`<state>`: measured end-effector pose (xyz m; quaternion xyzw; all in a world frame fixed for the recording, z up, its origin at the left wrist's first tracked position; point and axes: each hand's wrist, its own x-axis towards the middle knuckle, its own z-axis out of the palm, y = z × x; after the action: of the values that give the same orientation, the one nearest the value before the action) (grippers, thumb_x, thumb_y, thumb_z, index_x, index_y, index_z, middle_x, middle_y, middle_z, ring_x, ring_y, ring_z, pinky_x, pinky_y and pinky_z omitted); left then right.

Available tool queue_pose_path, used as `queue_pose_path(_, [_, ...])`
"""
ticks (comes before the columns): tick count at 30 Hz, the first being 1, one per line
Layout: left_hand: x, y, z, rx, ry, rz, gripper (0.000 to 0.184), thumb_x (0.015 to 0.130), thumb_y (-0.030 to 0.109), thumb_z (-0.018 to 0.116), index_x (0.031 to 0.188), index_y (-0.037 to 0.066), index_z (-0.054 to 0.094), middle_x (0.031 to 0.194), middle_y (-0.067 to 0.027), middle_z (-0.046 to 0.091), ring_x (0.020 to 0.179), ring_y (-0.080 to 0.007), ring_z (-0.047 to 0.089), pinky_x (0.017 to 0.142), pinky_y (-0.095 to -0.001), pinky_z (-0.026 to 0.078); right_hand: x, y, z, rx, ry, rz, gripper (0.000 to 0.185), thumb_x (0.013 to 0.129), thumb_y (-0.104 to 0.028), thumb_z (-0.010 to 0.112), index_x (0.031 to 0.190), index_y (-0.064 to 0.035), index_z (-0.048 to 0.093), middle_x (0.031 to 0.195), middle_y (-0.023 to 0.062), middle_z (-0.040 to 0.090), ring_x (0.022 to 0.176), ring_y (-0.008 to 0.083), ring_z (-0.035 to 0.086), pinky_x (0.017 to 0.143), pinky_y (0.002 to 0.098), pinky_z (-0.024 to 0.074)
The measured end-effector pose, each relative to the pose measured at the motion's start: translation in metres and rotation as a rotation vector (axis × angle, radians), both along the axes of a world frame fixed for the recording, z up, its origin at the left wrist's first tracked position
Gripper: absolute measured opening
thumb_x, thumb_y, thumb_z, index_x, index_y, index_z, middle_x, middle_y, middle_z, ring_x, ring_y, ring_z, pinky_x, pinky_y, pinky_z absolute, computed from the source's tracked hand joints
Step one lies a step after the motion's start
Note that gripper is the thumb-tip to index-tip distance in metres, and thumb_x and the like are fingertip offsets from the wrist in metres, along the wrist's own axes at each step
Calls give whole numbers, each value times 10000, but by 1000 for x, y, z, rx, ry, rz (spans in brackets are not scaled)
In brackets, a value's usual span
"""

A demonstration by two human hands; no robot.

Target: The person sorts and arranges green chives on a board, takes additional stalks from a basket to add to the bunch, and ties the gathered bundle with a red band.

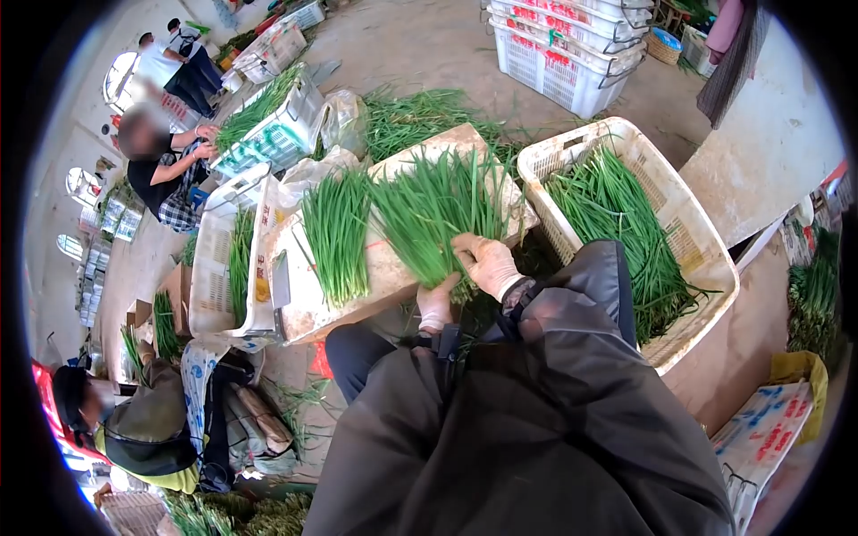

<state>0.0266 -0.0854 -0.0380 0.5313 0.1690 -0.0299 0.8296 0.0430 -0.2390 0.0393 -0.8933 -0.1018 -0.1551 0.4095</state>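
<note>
A loose bunch of Chinese chives (pixel 438 214) fans out over the pale board (pixel 335 317) in front of me. My left hand (pixel 435 304), in a light glove, is closed around the lower ends of the bunch, with its fingertips partly hidden. Gloved as well, my right hand (pixel 487 265) has its fingers curled against the right side of the same bunch, near the base. Left of it lies a neat, separate bundle of chives (pixel 337 237) on the board.
To my right stands a white crate (pixel 726 268) of chives; another crate (pixel 207 286) is at left. Loose chives (pixel 416 116) lie behind the board. Stacked crates (pixel 563 76) stand farther back. One person (pixel 156 161) handles greens at left; another (pixel 143 429) sits lower left.
</note>
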Motion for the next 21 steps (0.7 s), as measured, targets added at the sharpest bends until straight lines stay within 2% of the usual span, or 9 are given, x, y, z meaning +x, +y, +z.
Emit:
queue_pose_path(3, [-3, 6, 6, -93, 22, -50, 492, 812, -83, 778, 1279, -22, 633, 1158, -111, 726, 1003, -258, 706, 886, -381, 578, 0, 8, 1, 17, 45, 90, 241, 928, -195, 660, 1164, -150, 672, 1012, 138, 743, 923, 377, 709, 808, 466, 573])
queue_pose_path(6, [-6, 8, 16, -132, 50, -86, 466, 804, -105, 767, 1249, -20, 655, 1135, -115, 734, 980, -261, 713, 873, -384, 583, 8, 15, 5, -11, 41, 72, 271, 912, -202, 676, 1178, -148, 664, 1029, 132, 745, 937, 369, 711, 809, 468, 569])
queue_pose_path(11, [-7, 14, 10, -261, 110, -149, 480, 769, -95, 788, 1225, -32, 654, 1122, -98, 727, 970, -232, 697, 865, -354, 562, 14, 23, 17, -284, 161, -15, 353, 851, -227, 720, 1184, -126, 661, 1050, 158, 728, 948, 377, 707, 828, 474, 563])
queue_pose_path(14, [-5, 15, -4, -181, 56, -153, 429, 789, -118, 758, 1202, -34, 683, 1109, -125, 741, 927, -263, 724, 829, -389, 593, 20, 29, 12, -354, 197, -20, 396, 860, -275, 720, 1217, -118, 655, 1079, 172, 720, 981, 374, 701, 824, 470, 564])
queue_pose_path(15, [-5, 17, 2, -87, 71, -180, 409, 786, -100, 768, 1183, -40, 690, 1089, -118, 745, 910, -255, 725, 808, -386, 594, 21, 33, 12, -397, 183, -33, 339, 865, -267, 701, 1167, -116, 669, 1026, 171, 720, 946, 370, 705, 798, 473, 563])
queue_pose_path(18, [-9, 21, 10, -173, 119, -227, 393, 785, -79, 779, 1167, -40, 696, 1059, -106, 748, 895, -247, 724, 800, -381, 590, 29, 45, 7, -535, 124, -41, 241, 864, -236, 682, 1068, -108, 675, 975, 159, 717, 911, 358, 709, 759, 480, 560])
queue_pose_path(19, [-7, 23, 7, -183, 152, -245, 368, 802, -53, 784, 1160, -42, 697, 1045, -103, 747, 871, -246, 723, 790, -372, 590, 33, 48, 4, -548, 70, -68, 146, 857, -190, 659, 975, -104, 669, 916, 147, 712, 868, 354, 712, 722, 485, 555])
queue_pose_path(21, [-5, 26, 0, -206, 169, -260, 333, 850, -13, 763, 1173, -45, 688, 1044, -109, 745, 868, -255, 723, 789, -376, 592, 38, 51, 0, -600, 99, -72, 114, 854, -167, 643, 945, -104, 671, 888, 147, 711, 846, 359, 713, 709, 487, 555])
